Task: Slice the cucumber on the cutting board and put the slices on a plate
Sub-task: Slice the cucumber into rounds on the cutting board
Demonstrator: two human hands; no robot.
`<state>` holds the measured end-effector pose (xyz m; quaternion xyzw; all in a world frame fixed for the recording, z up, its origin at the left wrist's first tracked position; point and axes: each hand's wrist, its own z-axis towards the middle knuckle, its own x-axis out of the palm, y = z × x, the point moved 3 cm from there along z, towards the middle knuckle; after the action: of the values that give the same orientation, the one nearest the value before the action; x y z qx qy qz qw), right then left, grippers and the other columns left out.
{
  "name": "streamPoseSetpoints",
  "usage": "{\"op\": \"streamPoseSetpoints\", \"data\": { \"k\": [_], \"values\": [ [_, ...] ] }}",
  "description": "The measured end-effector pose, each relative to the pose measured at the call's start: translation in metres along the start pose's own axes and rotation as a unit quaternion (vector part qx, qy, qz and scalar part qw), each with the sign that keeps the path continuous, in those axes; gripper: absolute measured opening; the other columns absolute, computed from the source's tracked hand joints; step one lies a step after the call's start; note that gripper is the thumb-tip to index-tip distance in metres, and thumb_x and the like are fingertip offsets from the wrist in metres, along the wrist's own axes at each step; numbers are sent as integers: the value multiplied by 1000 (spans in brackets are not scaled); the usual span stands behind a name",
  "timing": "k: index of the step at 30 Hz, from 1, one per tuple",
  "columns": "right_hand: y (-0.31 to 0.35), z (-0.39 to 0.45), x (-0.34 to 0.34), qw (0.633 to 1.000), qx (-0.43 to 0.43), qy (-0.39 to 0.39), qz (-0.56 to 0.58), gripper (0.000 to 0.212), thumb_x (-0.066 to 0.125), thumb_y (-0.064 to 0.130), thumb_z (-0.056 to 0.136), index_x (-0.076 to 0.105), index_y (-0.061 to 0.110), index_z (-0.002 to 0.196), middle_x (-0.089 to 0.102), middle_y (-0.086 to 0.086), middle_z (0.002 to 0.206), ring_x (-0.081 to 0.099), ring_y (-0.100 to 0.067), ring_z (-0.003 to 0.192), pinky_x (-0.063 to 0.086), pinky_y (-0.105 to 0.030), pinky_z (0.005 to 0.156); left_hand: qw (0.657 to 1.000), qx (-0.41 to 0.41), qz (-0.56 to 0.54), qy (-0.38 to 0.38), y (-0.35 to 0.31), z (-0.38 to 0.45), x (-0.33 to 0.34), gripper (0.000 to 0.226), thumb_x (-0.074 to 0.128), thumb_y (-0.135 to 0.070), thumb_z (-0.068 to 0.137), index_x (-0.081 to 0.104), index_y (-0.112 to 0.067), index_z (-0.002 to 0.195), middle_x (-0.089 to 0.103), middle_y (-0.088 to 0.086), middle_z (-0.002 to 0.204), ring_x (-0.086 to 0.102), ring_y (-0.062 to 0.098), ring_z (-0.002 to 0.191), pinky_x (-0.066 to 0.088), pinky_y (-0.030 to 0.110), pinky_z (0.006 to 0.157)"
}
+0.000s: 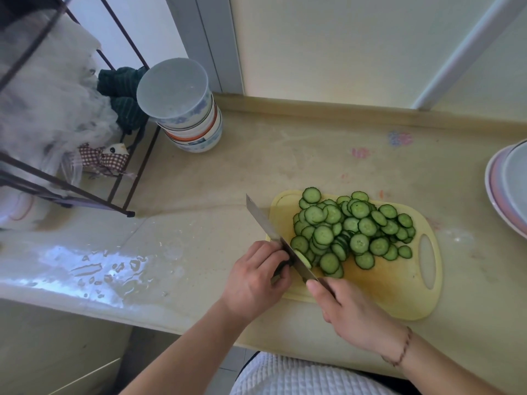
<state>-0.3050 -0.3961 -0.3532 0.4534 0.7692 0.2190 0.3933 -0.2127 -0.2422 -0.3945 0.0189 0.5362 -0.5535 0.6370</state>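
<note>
Right hand (353, 315) grips knife (273, 238); left hand (256, 277) fingers pinch cucumber (285, 263) stub; no legible writing.

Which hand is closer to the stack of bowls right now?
Left. The left hand is at the board's left edge, below the bowls; the right hand holds the knife farther right.

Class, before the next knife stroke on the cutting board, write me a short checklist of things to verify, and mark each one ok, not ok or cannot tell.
1. Right hand grips the knife by its handle: ok.
2. Left hand holds the cucumber stub: ok.
3. Left fingertips clear of the blade: cannot tell.
4. Stub long enough for another cut: cannot tell.
5. Slices stay on the cutting board: ok.
6. Plates within reach: ok.
</note>
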Motion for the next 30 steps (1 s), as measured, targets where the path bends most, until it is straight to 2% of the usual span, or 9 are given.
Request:
{"op": "streamPoseSetpoints", "data": {
  "k": [4, 8, 16, 23, 26, 30],
  "values": [
    [1, -2, -4, 1000, 3, -13, 18, 51, 32, 63, 90, 41, 17, 72, 33, 8, 52, 29, -5, 42, 28, -22, 44, 1000, 2, 6, -12, 1, -1, -1, 6, 70, -1, 84, 73, -1, 89, 67, 8, 94, 63, 26, 85, 54, 28, 79],
    [8, -11, -5, 998, 9, -2, 59, 44, 36, 50, 99, 38, 15, 72, 31, 9, 45, 29, -4, 34, 25, -13, 37, 1000, 12, 13, -18, 1, 0, -1, 5, 70, 1, 86, 74, 1, 89, 68, 8, 92, 63, 25, 83, 54, 27, 79],
    [17, -27, -11, 996, -20, -10, 82, 49, 38, 61, 86, 40, 14, 71, 33, 7, 52, 28, -4, 41, 25, -13, 41, 999, 24, 12, -26, 1, 2, -2, 8, 74, 6, 82, 73, -1, 84, 68, 7, 90, 64, 26, 80, 55, 29, 75],
    [17, -24, -13, 998, -26, 12, 58, 49, 35, 60, 89, 39, 15, 71, 35, 3, 56, 30, -4, 41, 26, -16, 42, 999, 25, 14, -29, 3, 2, -2, 7, 72, 4, 84, 74, -2, 84, 69, 7, 91, 65, 25, 82, 56, 29, 77],
    [13, -16, -8, 999, -19, 12, 38, 50, 33, 61, 91, 39, 16, 71, 35, 2, 57, 31, -6, 43, 29, -22, 45, 999, 24, 11, -31, 5, 2, -1, 6, 73, 4, 84, 74, -2, 85, 70, 7, 91, 66, 25, 82, 56, 29, 77],
    [3, -5, 0, 1000, 1, 8, 24, 56, 31, 72, 83, 40, 18, 71, 37, 0, 59, 33, -11, 48, 32, -32, 50, 999, 18, 9, -31, 4, -1, 0, 5, 73, 3, 84, 75, -2, 85, 71, 6, 92, 66, 25, 83, 56, 30, 77]
  ]
}}
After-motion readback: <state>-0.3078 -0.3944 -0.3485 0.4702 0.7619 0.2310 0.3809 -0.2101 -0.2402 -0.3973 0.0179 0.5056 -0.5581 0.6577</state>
